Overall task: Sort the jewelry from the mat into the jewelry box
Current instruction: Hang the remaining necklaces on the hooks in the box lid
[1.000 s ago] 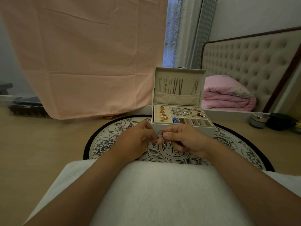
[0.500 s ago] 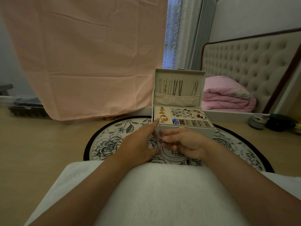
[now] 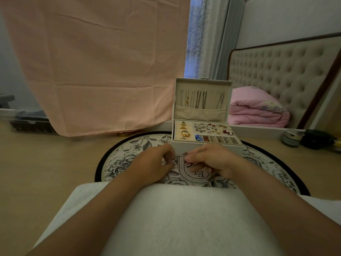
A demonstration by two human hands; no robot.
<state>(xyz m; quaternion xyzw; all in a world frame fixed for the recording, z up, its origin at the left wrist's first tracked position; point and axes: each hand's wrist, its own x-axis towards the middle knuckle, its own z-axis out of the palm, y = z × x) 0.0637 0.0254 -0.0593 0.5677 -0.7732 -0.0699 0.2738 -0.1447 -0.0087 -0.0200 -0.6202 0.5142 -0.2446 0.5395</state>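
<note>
Matt fabric-lined jewelry box (image 3: 208,147), shiny metal jewelry (image 3: 212,127), fluffy white cloth (image 3: 175,218).

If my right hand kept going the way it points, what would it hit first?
Likely the left hand and the jewelry piece it pinches, across a small gap over the mat; depth is unclear.

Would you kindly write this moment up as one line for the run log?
stage: picking from mat | left hand: pinches silver piece | right hand: pinches second silver piece | jewelry box: open, partly filled

A pink sheet (image 3: 96,67) hangs left; a folded pink quilt (image 3: 258,111) lies right.
</note>
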